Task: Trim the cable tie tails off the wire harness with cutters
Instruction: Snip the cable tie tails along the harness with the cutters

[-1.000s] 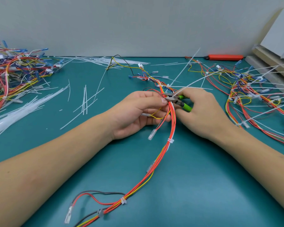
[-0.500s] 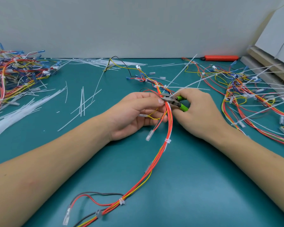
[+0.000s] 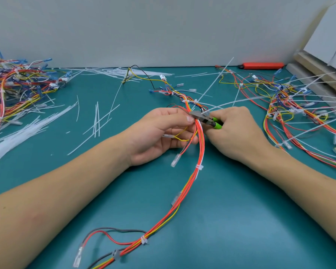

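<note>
An orange, red and yellow wire harness (image 3: 197,177) runs from the table's near edge up between both hands. My left hand (image 3: 159,133) grips the bundle, thumb pressed on it near the top. My right hand (image 3: 235,133) holds green-handled cutters (image 3: 208,119), whose metal jaws sit at a cable tie on the harness beside my left thumb. A long white tie tail (image 3: 233,102) sticks out to the right from the jaws. Trimmed white ties (image 3: 199,167) show lower on the bundle.
Cut white tie tails (image 3: 96,121) lie scattered on the teal table at the left. A pile of harnesses (image 3: 14,90) sits far left, another with long uncut tails (image 3: 299,113) at the right. An orange utility knife (image 3: 263,65) lies by the back wall.
The hands and cutters have stayed together on the harness; the view has shifted slightly. The cutter jaws have closed in on the tie beside my left thumb.
</note>
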Available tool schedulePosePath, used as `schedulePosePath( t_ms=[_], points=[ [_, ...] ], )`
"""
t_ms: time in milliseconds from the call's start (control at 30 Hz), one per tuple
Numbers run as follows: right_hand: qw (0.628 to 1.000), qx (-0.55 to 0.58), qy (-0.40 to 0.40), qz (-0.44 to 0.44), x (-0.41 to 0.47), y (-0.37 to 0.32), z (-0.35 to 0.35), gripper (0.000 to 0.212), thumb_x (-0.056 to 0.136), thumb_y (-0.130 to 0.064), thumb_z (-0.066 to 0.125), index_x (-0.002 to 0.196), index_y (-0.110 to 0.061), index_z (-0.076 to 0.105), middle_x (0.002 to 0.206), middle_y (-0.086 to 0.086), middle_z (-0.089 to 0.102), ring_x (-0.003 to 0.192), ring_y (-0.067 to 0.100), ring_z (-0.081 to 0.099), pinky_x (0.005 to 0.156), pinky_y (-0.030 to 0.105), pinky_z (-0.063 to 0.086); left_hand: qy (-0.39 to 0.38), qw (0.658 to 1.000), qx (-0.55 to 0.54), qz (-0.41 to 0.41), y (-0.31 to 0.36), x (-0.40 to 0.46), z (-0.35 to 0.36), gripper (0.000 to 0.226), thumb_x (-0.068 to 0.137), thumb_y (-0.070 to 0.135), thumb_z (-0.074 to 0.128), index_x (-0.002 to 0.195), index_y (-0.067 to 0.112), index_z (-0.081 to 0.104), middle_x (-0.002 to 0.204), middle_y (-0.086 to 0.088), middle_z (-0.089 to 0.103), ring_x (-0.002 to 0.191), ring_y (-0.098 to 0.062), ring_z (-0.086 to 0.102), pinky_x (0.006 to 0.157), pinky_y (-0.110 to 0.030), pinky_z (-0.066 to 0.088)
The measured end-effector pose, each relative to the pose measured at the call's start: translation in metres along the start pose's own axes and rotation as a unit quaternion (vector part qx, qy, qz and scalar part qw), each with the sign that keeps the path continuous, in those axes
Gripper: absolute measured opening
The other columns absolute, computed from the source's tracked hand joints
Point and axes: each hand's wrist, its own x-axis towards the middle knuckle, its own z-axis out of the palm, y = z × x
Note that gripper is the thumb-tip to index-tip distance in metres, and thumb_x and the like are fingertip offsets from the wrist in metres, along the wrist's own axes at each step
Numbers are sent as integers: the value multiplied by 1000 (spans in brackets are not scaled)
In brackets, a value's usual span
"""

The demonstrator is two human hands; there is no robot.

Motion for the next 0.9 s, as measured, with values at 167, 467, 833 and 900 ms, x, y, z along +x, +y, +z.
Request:
schedulePosePath(
  t_ms=[167,467,833,900],
  points=[
    [1000,-2,8,2,-3,2,1,27,82,-32,61,61,-17,52,51,-2,47,58,21,39,54,35,36,-2,1000,1,0,0,0,2,11,93,13,60,84,13,65,81,-4,68,69,-16,69,63,-22,54],
    [998,13,8,-54,-4,-1,-3,39,77,-36,58,112,-26,73,112,-8,71,117,20,59,103,38,46,1,1000,5,-2,0,0,1,11,97,11,58,86,10,61,82,-5,70,70,-16,70,64,-22,53],
    [1000,5,6,-7,-2,0,0,27,75,-39,52,73,-16,64,57,-1,53,61,22,47,60,42,49,-2,1000,1,-1,-1,1,-1,9,93,13,61,85,12,64,81,-5,68,69,-15,69,63,-21,53],
    [1000,0,-2,7,-2,0,1,25,74,-40,50,68,-17,57,51,0,42,55,22,36,50,37,38,-4,1000,3,-2,-1,1,-1,12,95,13,60,84,13,65,81,-5,69,69,-15,69,63,-21,53]
  ],
)
